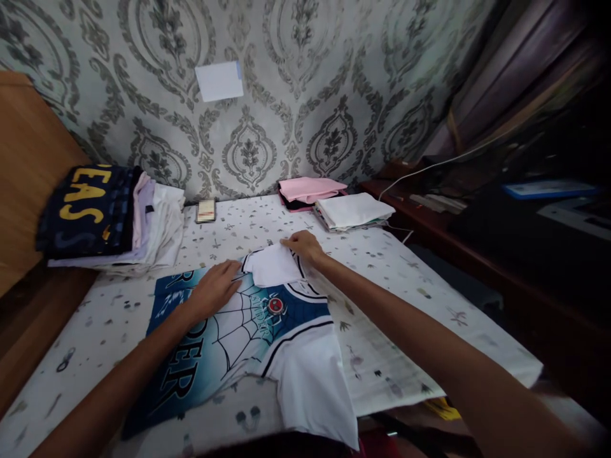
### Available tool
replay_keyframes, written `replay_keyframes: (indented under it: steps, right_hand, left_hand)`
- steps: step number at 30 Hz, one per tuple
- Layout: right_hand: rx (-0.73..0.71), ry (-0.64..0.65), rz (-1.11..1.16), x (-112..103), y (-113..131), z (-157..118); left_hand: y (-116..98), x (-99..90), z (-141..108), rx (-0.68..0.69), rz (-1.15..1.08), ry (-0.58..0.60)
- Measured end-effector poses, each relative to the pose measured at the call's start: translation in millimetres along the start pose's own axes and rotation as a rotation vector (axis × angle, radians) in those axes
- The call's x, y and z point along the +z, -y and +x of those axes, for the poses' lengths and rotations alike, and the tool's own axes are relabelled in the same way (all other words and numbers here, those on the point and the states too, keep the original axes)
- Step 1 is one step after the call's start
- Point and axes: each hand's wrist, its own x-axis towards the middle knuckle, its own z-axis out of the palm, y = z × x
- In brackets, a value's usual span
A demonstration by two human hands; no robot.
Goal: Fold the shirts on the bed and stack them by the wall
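Observation:
A blue and white T-shirt [238, 331] with a web print and the word SPIDER lies spread on the patterned white sheet. Its far white sleeve [274, 266] is folded inward over the shirt, while the near sleeve [315, 381] stretches out towards me. My left hand [216, 289] rests flat on the shirt beside the folded sleeve, fingers extended. With fingers closed, my right hand [304, 246] pinches the edge of that folded sleeve near the collar.
Folded clothes [100, 216] are stacked at the left by a wooden board [28, 178]. Along the wall lie a small card-like object [205, 211], a pink folded pile [312, 189] and a white folded pile [354, 210]. A white cable [429, 166] runs at the right.

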Motion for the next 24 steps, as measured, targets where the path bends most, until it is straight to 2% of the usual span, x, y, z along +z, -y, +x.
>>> replay_keyframes:
  steps: [5, 11, 13, 15, 17, 19, 21, 24]
  right_hand:
    - [0.043, -0.012, 0.011, 5.2, -6.6, 10.3]
    - [0.039, -0.046, -0.042, 5.1, -5.1, 5.1]
    - [-0.08, -0.113, -0.085, 6.9, 0.2, -1.8]
    - [-0.319, -0.135, -0.121, 11.3, 9.3, -9.9]
    - [-0.587, -0.056, -0.126, 19.1, 21.4, -18.0]
    - [-0.783, 0.064, -0.112, 29.7, 33.9, -25.3]
    - [-0.881, 0.158, -0.113, 41.5, 43.4, -31.3]
    - [-0.908, 0.236, -0.144, 56.5, 49.3, -37.1]
  left_hand:
    - [5.7, 21.9, 17.3, 0.015, -0.017, -0.049]
    - [13.5, 27.9, 19.6, 0.018, 0.011, -0.051]
    - [12.8, 29.2, 16.3, -0.008, 0.029, -0.035]
    - [10.6, 29.1, 10.5, -0.03, 0.039, -0.02]
    - [8.5, 26.4, 2.4, -0.042, 0.051, -0.005]
    - [8.9, 20.0, -7.9, -0.063, 0.081, 0.001]
    - [13.9, 9.8, -20.0, -0.105, 0.134, 0.002]
    - [31.4, -10.3, -40.9, -0.187, 0.245, 0.03]
